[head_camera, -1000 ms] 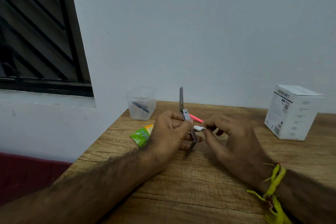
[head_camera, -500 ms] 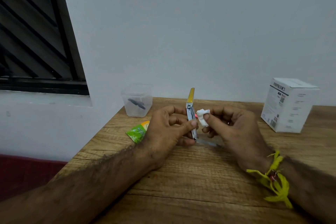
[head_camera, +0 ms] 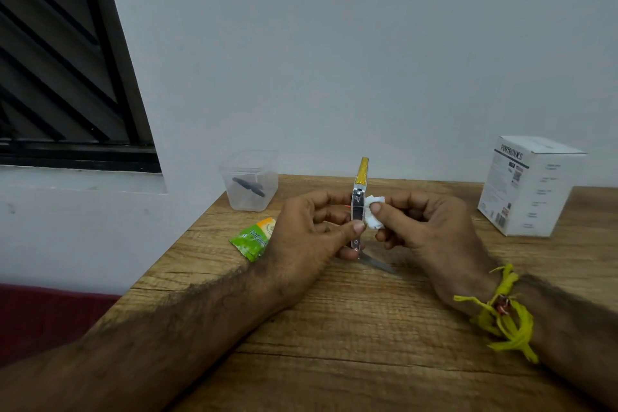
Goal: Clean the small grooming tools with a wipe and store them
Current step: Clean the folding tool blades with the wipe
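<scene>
Fingers pinched a nail clipper upright while a folded wipe pressed its side.

Our left fingertips (head_camera: 358, 227) closed on the nail clipper (head_camera: 358, 207), thumb in front, other fingers behind, and our left hand (head_camera: 311, 237) held it above the table (head_camera: 368, 328), between both hands. Our right fingers (head_camera: 376, 208) were shut on a small wad of wipe (head_camera: 372, 211), touching the clipper's right edge; the right hand (head_camera: 431, 227) curled behind it. We judged the clipper light, stiff and slick metal, best held by its flat sides near the middle; the wipe was soft and limp. Its long axis stood nearly vertical, the yellow lever end pointing up and a thin file blade (head_camera: 376, 262) angling down to the right. Farther left sat a green sachet (head_camera: 254, 237) and a clear tub (head_camera: 250, 181) holding a dark tool.
</scene>
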{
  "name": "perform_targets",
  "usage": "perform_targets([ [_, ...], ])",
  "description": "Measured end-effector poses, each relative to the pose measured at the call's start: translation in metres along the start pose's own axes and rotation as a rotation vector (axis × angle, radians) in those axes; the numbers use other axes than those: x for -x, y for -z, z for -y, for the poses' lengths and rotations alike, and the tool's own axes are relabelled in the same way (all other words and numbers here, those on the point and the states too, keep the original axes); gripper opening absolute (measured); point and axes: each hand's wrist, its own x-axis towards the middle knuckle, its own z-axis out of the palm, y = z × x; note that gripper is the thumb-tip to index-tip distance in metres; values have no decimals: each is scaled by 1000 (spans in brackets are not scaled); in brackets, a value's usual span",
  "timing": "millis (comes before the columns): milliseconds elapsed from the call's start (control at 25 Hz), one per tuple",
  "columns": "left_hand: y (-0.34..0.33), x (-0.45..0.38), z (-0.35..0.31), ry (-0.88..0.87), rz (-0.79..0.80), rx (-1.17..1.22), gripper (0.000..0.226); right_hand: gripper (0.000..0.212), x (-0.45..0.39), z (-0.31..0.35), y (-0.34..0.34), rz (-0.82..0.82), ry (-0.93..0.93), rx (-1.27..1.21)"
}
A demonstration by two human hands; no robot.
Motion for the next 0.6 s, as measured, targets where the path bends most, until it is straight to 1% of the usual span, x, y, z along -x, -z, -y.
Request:
perform_targets([
  [80, -1, 1, -1, -13, -16, -26, 33, 3, 0, -1, 0, 18, -2, 55],
  [240, -1, 3, -3, -42, 0, -126, 35, 2, -1, -2, 2, -15, 1, 86],
  [360, 0, 2, -3, -62, -18, -151, 37, 6, -1, -1, 1, 40, 11, 149],
  [480, -1, 2, -1, -91, -16, -234, 39, 4, -2, -3, 1, -2, 30, 126],
  [520, 0, 1, 0, -102, -20, -251, 38, 4, -2, -3, 1, 9, 39, 129],
  [600, 1, 1, 1, -108, -37, -225, 35, 4, -1, -4, 1, 89, 61, 179],
])
